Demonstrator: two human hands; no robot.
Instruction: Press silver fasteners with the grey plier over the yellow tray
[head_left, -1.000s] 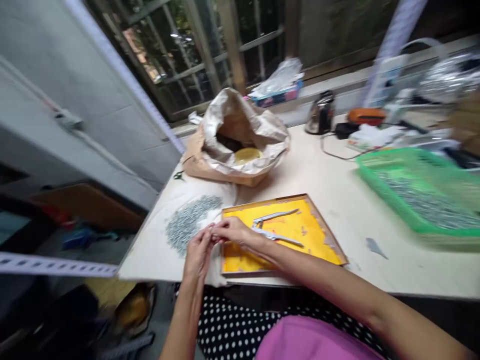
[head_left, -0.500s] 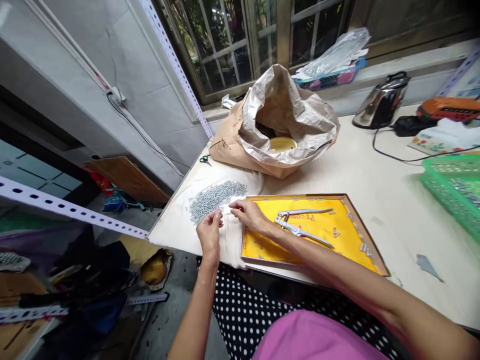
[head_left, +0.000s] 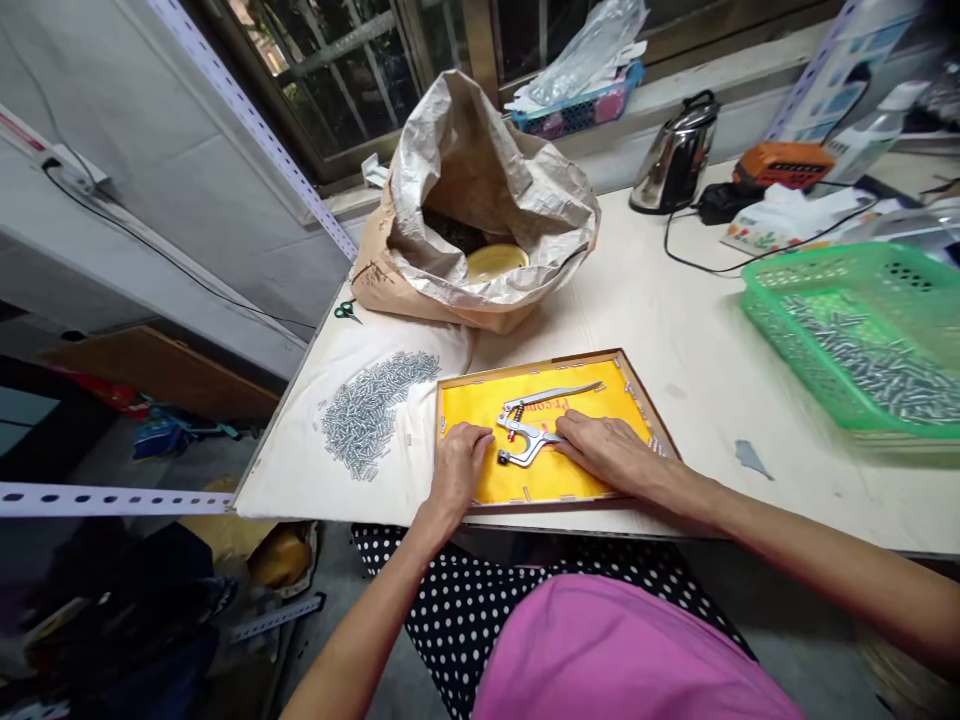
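Observation:
A shallow tray [head_left: 628,366] with a yellow bottom lies on the table, and a pair of silver hand pliers [head_left: 534,446] with a spring rests in it. My right hand [head_left: 600,448] is closed on the lower handle of the pliers. My left hand [head_left: 461,462] is over the tray's left side, close to the jaw end. Its thumb and forefinger pinch together, and what they may hold is too small to make out. Left of the tray, a pile of small metal pins [head_left: 367,410] is spread on white cloth [head_left: 289,465].
An open paper sack [head_left: 427,290] with a yellow bowl [head_left: 495,262] inside stands behind the tray. Green scissors [head_left: 346,311] lie by the table's left edge. A green basket [head_left: 780,330] of metal pieces is at right, near a kettle [head_left: 675,155] and a grey scrap [head_left: 752,459].
Both hands have moved from the edge of the pin pile to the tray. My right hand has taken hold of a pliers handle. The camera view has turned to the right.

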